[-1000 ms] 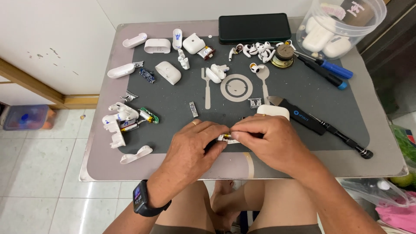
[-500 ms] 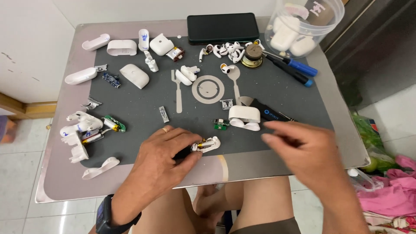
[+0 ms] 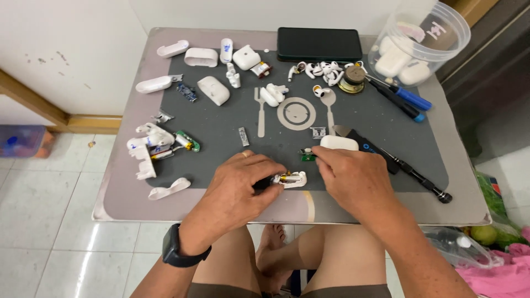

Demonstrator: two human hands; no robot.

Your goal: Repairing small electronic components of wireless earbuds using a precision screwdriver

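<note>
Since half a second ago, the right hand (image 3: 353, 179) has come back from the 3 o'clock side toward the middle, and its fingers (image 3: 319, 153) now pinch a small green circuit board (image 3: 307, 155) lying on the dark mat (image 3: 386, 118). At 9 o'clock of it, the left hand (image 3: 240, 190) has its fingers closed around an opened white earbud case part (image 3: 290, 179) with a gold battery showing, near the tabletop's (image 3: 118, 187) front edge. A white charging case (image 3: 338, 143) sits just beside the right hand at 12 o'clock. A black screwdriver (image 3: 411, 173) lies at 3 o'clock. A clear plastic tub (image 3: 419, 41) stands at the 1 o'clock corner.
</note>
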